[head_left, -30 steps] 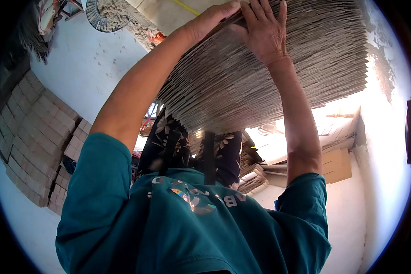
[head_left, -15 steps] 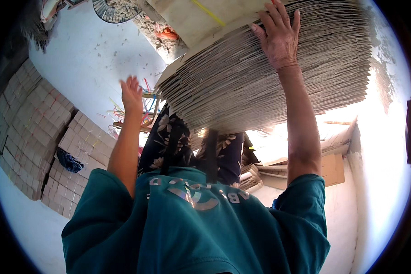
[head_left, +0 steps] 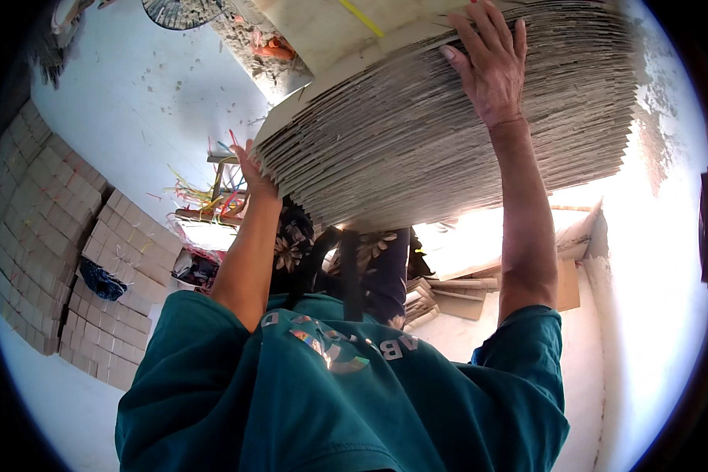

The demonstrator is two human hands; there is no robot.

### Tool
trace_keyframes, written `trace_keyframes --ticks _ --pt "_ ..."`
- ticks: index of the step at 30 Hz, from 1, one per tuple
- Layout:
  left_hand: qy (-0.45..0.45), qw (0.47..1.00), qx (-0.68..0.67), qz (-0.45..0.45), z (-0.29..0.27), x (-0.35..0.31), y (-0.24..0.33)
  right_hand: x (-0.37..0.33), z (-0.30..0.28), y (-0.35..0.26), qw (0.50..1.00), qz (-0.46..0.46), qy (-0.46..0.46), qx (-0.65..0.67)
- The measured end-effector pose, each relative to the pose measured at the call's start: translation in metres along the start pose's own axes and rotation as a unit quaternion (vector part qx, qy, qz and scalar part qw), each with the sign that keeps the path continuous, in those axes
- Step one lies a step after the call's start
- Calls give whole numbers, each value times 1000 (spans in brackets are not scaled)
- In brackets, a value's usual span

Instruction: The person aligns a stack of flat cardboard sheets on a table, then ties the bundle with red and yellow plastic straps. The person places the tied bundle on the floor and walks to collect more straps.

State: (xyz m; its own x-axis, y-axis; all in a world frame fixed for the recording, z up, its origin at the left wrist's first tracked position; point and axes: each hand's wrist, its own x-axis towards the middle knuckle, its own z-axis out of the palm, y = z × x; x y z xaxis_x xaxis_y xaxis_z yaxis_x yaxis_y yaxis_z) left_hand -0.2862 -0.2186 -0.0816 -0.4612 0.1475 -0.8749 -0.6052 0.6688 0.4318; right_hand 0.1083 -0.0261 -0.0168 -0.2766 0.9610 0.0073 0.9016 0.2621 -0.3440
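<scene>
Left hand [head_left: 255, 173] quit the upper edge of the stack of sheets [head_left: 417, 134], swung clear, then reached its left end.

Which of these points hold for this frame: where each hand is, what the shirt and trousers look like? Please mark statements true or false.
1. The right hand is spread against the layered edges of the cardboard stack. True.
2. The left hand is at the stack's right end. False: it is at the left end.
3. The trousers have a flower print. True.
4. The shirt is bright red. False: it is teal.
</scene>
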Motion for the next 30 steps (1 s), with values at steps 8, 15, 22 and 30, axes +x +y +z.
trace_keyframes --ticks 8,15,22,30 --pt "-522 806 -275 -51 -11 50 -28 -4 2 -4 1000 -5 1 -18" --pt "-119 992 -45 4 47 -26 1 -8 3 0 1000 -3 11 -23" --pt "-2 998 -40 40 -21 10 15 -16 25 9 1000 -12 11 -26" --pt "-213 829 301 422 107 -67 95 -29 15 2 994 40 -47 -91"
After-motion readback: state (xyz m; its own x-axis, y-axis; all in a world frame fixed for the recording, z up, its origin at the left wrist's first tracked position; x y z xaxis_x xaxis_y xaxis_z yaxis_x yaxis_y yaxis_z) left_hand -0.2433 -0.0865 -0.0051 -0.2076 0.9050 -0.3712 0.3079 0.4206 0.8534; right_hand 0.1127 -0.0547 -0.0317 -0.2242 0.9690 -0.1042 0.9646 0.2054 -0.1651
